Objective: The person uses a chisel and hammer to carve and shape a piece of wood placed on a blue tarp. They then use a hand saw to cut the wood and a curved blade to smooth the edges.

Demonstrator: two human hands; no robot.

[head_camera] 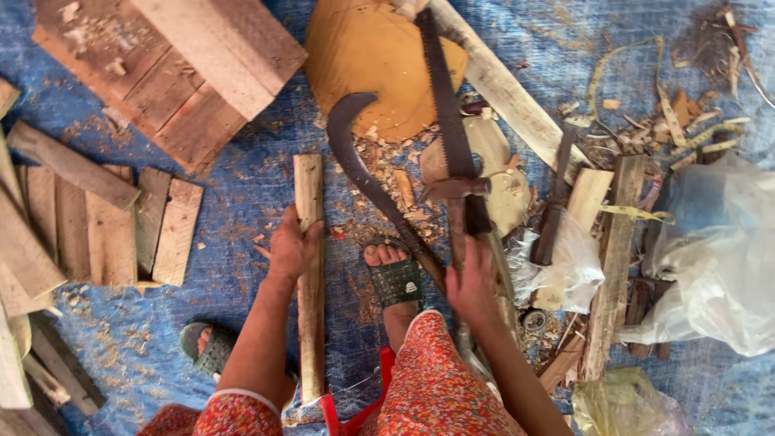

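While the left hand (pixel 292 246) grips a pale, narrow wooden strip (pixel 309 274), the right hand (pixel 472 284) clasps tool handles (pixel 460 234).

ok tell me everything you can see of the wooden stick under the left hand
The long pale wooden stick is a narrow, roughly squared strip of raw light wood with a few darker marks. It lies flat, lengthwise away from the person, on the blue woven tarp among wood chips. The left hand closes around its middle; its near end reaches between the knees, beside the red patterned clothing.
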